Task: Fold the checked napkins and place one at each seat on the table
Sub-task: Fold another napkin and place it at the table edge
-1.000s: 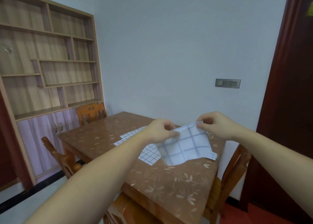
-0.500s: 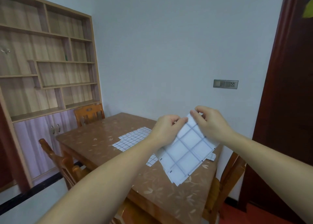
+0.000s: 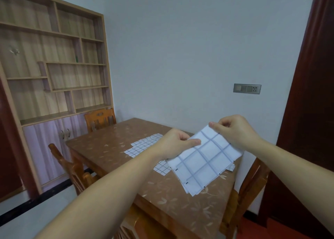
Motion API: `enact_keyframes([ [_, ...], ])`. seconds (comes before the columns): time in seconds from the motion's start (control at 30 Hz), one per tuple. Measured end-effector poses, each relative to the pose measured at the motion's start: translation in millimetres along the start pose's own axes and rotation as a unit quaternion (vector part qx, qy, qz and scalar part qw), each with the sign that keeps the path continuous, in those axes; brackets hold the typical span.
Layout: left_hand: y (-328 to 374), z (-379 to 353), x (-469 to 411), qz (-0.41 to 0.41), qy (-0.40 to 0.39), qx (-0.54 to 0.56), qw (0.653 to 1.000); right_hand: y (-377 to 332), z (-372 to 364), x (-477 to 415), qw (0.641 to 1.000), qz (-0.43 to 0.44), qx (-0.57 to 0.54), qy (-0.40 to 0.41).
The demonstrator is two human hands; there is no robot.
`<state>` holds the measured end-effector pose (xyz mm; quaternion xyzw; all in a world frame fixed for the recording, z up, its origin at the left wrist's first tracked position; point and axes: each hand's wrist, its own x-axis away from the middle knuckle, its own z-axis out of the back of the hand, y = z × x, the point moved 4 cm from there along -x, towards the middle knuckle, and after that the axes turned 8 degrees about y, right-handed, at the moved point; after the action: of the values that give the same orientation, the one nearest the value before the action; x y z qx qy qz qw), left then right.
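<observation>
Head view: over the desk [image 3: 108, 148], the left hand [image 3: 171, 144] pinches the folded napkin [image 3: 204, 164] at its upper left corner, thumb on top. The right hand [image 3: 235, 132] has its fingers [image 3: 216, 125] curled round the upper right corner. The napkin hangs tilted above the desk's right side, and more checked napkins [image 3: 144, 144] lie flat beyond the left hand.

The held napkin [image 3: 204, 160] hangs between the left hand [image 3: 174, 142] and the right hand [image 3: 233, 132], over the worktop [image 3: 101, 148]. Flat napkins [image 3: 144, 145] lie on the worktop left of and under the left hand. A chair [image 3: 253, 180] stands below the right hand, a shelf unit [image 3: 54, 66] far left of both.
</observation>
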<state>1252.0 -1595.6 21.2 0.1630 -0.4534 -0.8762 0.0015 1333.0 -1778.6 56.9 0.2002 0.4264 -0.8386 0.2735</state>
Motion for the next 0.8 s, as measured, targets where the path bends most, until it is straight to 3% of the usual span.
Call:
enact_keyframes([
  [0.1, -1.9, 0.5, 0.6, 0.010, 0.032, 0.037, 0.999, 7.3, 1.0, -2.1, 0.989, -0.086, -0.111, 0.051],
  [0.13, -2.5, 0.8, 0.4, 0.013, 0.049, 0.055, 0.997, 12.9, -1.6, -1.0, 0.962, -0.164, -0.212, 0.050],
  [0.2, -2.4, 0.9, -0.7, 0.011, 0.084, 0.095, 0.992, 17.9, -16.1, 9.4, 0.848, -0.302, -0.435, -0.036],
  [0.23, -3.0, 1.1, -2.7, 0.009, 0.112, 0.119, 0.986, 17.3, -21.4, 14.6, 0.801, -0.326, -0.498, -0.069],
  [0.27, -4.5, 1.9, -4.9, 0.010, 0.148, 0.144, 0.978, 16.5, -25.7, 19.1, 0.789, -0.324, -0.512, -0.098],
  [0.37, -7.5, 3.2, -11.1, 0.012, 0.231, 0.171, 0.958, 11.1, -37.9, 28.3, 0.859, -0.258, -0.408, -0.171],
  [0.47, -11.7, 3.2, -16.0, 0.017, 0.219, 0.169, 0.961, 13.8, -37.3, 27.3, 0.910, -0.215, -0.304, -0.181],
  [0.63, -21.3, 1.2, -20.3, 0.053, 0.091, 0.211, 0.972, 23.0, -28.4, 24.7, 0.922, -0.231, -0.258, -0.174],
  [0.8, -21.7, 0.0, -17.6, 0.081, 0.014, 0.235, 0.969, 23.6, -25.9, 27.1, 0.917, -0.250, -0.263, -0.164],
])
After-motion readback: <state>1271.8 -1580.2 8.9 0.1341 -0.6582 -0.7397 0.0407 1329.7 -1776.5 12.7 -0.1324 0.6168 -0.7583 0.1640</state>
